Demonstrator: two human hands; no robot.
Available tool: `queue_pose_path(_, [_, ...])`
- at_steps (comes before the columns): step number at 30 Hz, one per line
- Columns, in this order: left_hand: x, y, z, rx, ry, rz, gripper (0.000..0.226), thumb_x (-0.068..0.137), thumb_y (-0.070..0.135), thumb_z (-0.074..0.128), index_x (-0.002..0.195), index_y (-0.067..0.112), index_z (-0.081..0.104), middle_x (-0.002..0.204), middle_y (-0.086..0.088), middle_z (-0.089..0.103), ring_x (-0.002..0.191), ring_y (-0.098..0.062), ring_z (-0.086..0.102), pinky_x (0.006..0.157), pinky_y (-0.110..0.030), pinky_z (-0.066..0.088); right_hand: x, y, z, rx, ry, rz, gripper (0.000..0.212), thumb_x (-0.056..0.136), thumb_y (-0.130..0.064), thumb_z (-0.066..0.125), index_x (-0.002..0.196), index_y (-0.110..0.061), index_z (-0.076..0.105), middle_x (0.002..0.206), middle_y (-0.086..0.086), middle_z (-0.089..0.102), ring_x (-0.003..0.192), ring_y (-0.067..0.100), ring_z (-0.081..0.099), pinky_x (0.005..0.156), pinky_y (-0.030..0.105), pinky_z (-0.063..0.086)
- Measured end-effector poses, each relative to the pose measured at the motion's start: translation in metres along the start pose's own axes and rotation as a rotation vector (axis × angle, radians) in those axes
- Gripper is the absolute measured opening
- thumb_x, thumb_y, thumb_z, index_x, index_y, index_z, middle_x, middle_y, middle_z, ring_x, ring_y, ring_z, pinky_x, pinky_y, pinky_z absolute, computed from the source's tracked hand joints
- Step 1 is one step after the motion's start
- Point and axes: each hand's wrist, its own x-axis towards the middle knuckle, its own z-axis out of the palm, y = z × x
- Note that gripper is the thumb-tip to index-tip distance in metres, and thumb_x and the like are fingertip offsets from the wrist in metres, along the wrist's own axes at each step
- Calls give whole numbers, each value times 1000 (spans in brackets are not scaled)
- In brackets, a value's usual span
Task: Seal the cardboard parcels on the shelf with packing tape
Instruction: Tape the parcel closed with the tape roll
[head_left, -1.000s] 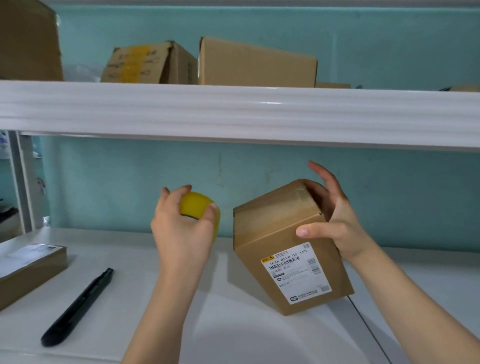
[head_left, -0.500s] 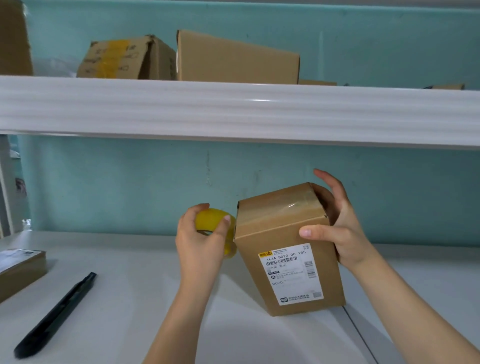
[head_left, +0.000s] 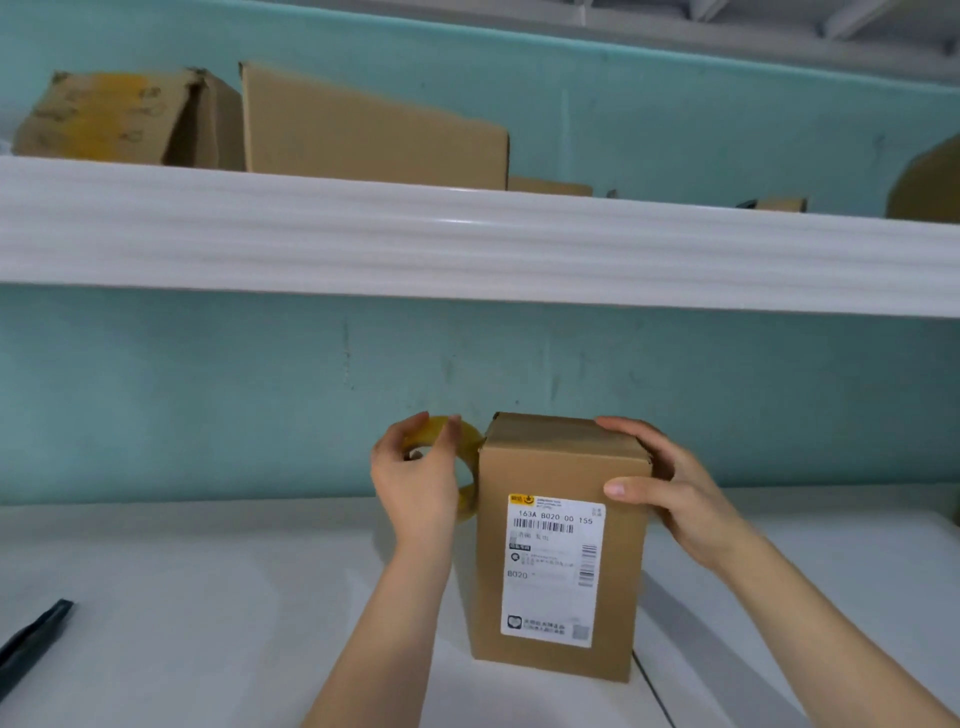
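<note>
A tall cardboard parcel (head_left: 558, 467) with a white shipping label stands upright on the white lower shelf (head_left: 208, 597). My right hand (head_left: 660, 488) grips its upper right corner, thumb on the front face and fingers over the top edge. My left hand (head_left: 415, 478) holds a yellowish roll of packing tape (head_left: 467, 447) against the parcel's upper left side. Most of the roll is hidden behind my fingers.
A black pen-like tool (head_left: 31, 639) lies at the lower left on the shelf. The white upper shelf (head_left: 467, 249) carries several cardboard boxes (head_left: 363, 130). A teal wall closes the back. A seam in the shelf surface runs down from the parcel's right base.
The parcel went from tilted to upright. My left hand carried the tape roll rightward until it met the parcel's left side. The view shifted right, so the flat box at left is gone.
</note>
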Motion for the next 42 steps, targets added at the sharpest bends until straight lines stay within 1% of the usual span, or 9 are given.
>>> queue_pose_path(4, [0, -5, 5, 128, -37, 98, 30, 73, 16, 75, 97, 22, 59, 113, -4, 51, 94, -22, 56, 91, -32, 45, 17, -38, -18, -658, -222, 185, 74, 56, -55, 76, 125, -50, 49, 144, -13, 42, 140, 9, 28, 116, 30, 20])
queue_pose_path(6, [-4, -5, 7, 169, -41, 183, 29, 74, 12, 74, 96, 22, 57, 109, 1, 41, 93, -18, 52, 90, -25, 40, 30, -60, -5, -1070, -339, 259, 87, 66, -61, 69, 141, -36, 34, 158, -4, 15, 146, 10, 0, 119, 34, 2])
queue_pose_path(9, [-7, -5, 9, 208, -49, 235, 27, 74, 9, 73, 95, 17, 58, 107, 0, 40, 92, -19, 53, 84, -18, 36, 51, -76, 43, -1342, -498, 286, 100, 69, -69, 62, 146, -16, 27, 157, 5, 18, 145, 20, 17, 118, 38, 18])
queue_pose_path(14, [-1, -7, 3, 233, -84, 245, 30, 72, 12, 74, 99, 11, 61, 106, -2, 44, 89, -18, 54, 83, -18, 37, 89, -75, 94, -1220, -688, 262, 97, 62, -50, 79, 142, -27, 29, 143, -4, 44, 125, 16, 46, 105, 32, 38])
queue_pose_path(24, [12, 15, -14, -327, 138, -86, 93, 50, 57, 79, 134, 36, 46, 143, 8, 43, 126, -21, 51, 106, -45, 41, 73, -72, 86, -1040, -514, 32, 134, 52, -31, 90, 146, -42, -4, 152, -2, 30, 135, 14, 34, 105, 23, 34])
queue_pose_path(29, [20, 45, -21, -252, 98, 115, 80, 68, 33, 81, 138, 25, 45, 154, 1, 29, 138, 1, 28, 99, -11, 26, 64, -76, 98, -898, -315, -97, 136, 47, -33, 91, 143, -49, -4, 141, 5, 42, 128, 19, 42, 105, 36, 39])
queue_pose_path(32, [22, 46, -30, -54, 31, 218, 90, 67, 37, 81, 144, 28, 34, 154, 3, 19, 110, 33, 33, 82, 9, 24, 58, -70, 110, -869, -195, -140, 138, 39, -43, 89, 137, -57, -6, 143, 4, 36, 130, 22, 39, 104, 42, 40])
queue_pose_path(37, [25, 50, -41, -79, 127, 124, 105, 60, 39, 84, 145, 32, 23, 152, -1, 29, 138, -15, 33, 113, -38, 31, 42, -74, 126, -904, -144, -245, 132, 46, -37, 90, 145, -44, 2, 142, 2, 36, 129, 23, 35, 106, 39, 35])
queue_pose_path(42, [51, 70, -46, -827, 253, -305, 85, 63, 1, 78, 137, 18, 40, 107, -7, 57, 79, -23, 60, 71, -34, 54, 33, -67, 135, -862, -62, -269, 126, 46, -41, 88, 144, -45, 8, 146, -6, 29, 133, 17, 26, 108, 37, 31])
